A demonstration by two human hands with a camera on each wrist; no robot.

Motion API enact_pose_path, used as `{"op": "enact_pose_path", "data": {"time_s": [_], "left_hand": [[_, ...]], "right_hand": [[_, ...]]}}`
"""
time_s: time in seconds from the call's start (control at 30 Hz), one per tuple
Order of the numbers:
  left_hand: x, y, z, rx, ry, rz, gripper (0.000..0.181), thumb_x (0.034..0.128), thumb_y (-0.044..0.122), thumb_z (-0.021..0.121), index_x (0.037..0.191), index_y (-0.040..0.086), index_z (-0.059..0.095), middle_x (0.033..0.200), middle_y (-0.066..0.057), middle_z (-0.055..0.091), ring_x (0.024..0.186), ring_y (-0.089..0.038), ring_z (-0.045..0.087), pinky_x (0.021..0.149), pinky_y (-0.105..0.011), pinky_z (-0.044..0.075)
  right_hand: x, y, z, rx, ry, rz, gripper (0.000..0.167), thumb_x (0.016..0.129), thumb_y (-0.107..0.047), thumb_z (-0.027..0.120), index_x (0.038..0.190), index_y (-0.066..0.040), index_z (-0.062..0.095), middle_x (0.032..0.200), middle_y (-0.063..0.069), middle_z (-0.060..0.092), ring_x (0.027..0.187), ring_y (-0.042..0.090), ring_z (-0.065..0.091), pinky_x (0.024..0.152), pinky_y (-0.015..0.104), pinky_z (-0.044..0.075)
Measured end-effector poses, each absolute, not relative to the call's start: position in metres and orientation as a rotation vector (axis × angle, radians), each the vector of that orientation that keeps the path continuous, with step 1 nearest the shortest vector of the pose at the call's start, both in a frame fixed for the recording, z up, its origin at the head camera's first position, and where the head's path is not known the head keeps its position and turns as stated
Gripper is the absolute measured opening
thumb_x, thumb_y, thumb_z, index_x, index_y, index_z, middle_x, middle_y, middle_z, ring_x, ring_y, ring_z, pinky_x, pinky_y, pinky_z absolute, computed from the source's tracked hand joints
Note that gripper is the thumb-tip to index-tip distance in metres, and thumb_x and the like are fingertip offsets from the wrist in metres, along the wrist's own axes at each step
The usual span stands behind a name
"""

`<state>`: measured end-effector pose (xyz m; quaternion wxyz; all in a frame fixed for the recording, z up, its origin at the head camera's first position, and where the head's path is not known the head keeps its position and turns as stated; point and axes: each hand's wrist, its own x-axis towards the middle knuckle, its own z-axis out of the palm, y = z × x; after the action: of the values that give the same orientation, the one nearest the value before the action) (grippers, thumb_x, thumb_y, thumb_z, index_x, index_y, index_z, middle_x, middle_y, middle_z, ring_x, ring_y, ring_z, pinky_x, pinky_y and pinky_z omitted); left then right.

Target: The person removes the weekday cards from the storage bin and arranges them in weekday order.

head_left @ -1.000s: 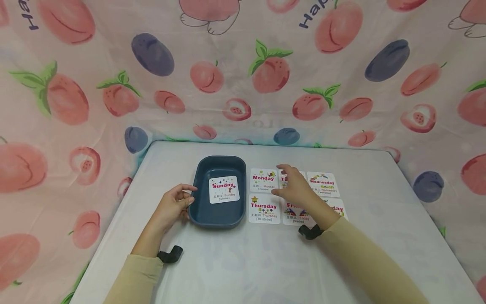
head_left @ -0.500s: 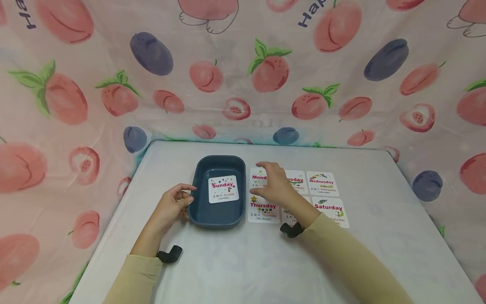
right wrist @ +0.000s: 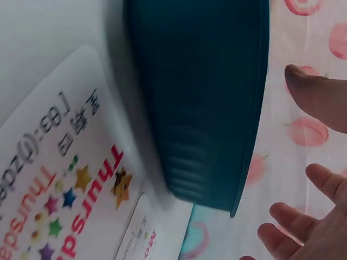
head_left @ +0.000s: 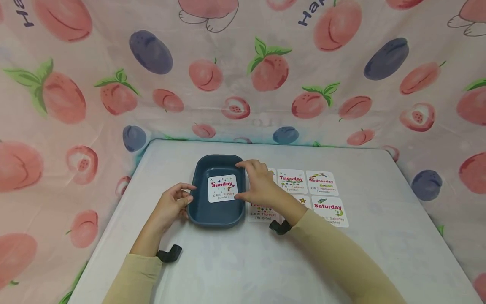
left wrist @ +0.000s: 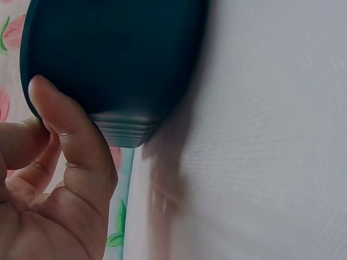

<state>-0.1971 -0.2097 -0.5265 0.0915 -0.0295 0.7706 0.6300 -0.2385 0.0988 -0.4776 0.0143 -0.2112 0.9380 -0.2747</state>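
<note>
A dark blue rectangular tray (head_left: pixel 218 217) stands on the white table, with a Sunday card (head_left: pixel 222 189) lying face up inside. My left hand (head_left: pixel 172 207) holds the tray's left rim; the left wrist view shows the thumb against its outer wall and the fingers curled behind the rim. Over the tray's right rim hovers my right hand (head_left: pixel 262 183), thumb and fingers spread with nothing between them. In the right wrist view its fingers are apart from the tray wall (right wrist: pixel 200 108). Beneath that hand and wrist, the Monday card, Thursday card (head_left: pixel 262 214) and Friday card are partly hidden.
Right of the tray, weekday cards lie in two rows, among them a Tuesday card (head_left: pixel 291 181), a Wednesday card (head_left: pixel 322 183) and a Saturday card (head_left: pixel 329 210). A fruit-print cloth (head_left: pixel 250 114) hangs behind and beside the table (head_left: pixel 235 270).
My right hand has moved left, from above the Tuesday and Friday cards to the tray's right rim, uncovering the Tuesday and Saturday cards. The left hand and tray have stayed put.
</note>
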Motion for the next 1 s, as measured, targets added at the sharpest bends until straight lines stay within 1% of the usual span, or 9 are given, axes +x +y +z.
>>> {"op": "enact_pose_path", "data": {"time_s": [0.17,0.43,0.57,0.77,1.0], "left_hand": [[-0.198,-0.21,-0.526,-0.09,2.285,1.874,0.037,0.1054,0.0,0.064,0.142,0.003,0.062,0.099,-0.01,0.062,0.063,-0.014,0.056,0.055,-0.031,0.058],[-0.199,-0.209,-0.526,-0.083,2.272,1.881,0.038,0.1053,0.0,0.064,0.143,0.003,0.061,0.098,-0.01,0.062,0.063,-0.013,0.056,0.055,-0.031,0.058],[-0.199,-0.21,-0.525,-0.071,2.265,1.888,0.037,0.1056,0.0,0.064,0.143,0.002,0.06,0.098,-0.01,0.062,0.062,-0.013,0.056,0.055,-0.031,0.058],[-0.198,-0.21,-0.526,-0.069,2.25,1.892,0.037,0.1059,0.0,0.063,0.143,0.002,0.06,0.099,-0.012,0.062,0.062,-0.013,0.055,0.055,-0.031,0.058],[-0.197,-0.21,-0.524,-0.07,2.244,1.897,0.039,0.1061,0.0,0.062,0.145,-0.001,0.057,0.097,-0.008,0.062,0.064,-0.013,0.056,0.055,-0.031,0.058]], "right_hand": [[-0.241,0.087,-0.478,-0.794,2.923,-0.757,0.099,0.081,-0.039,0.096,0.161,-0.026,0.039,0.162,0.012,0.04,0.149,0.038,0.036,0.115,0.066,0.037],[-0.249,0.071,-0.482,-0.99,2.896,-0.637,0.101,0.081,-0.04,0.096,0.162,-0.028,0.037,0.159,0.008,0.041,0.148,0.035,0.035,0.116,0.063,0.035],[-0.252,0.063,-0.485,-1.039,2.892,-0.568,0.103,0.081,-0.042,0.095,0.163,-0.029,0.035,0.161,0.01,0.04,0.15,0.036,0.034,0.115,0.062,0.036],[-0.255,0.052,-0.486,-1.092,2.879,-0.492,0.104,0.081,-0.043,0.095,0.164,-0.027,0.034,0.162,0.01,0.041,0.149,0.034,0.038,0.115,0.062,0.037],[-0.26,0.039,-0.49,-1.09,2.865,-0.324,0.108,0.082,-0.048,0.093,0.166,-0.03,0.029,0.164,0.008,0.039,0.152,0.033,0.035,0.117,0.061,0.037]]}}
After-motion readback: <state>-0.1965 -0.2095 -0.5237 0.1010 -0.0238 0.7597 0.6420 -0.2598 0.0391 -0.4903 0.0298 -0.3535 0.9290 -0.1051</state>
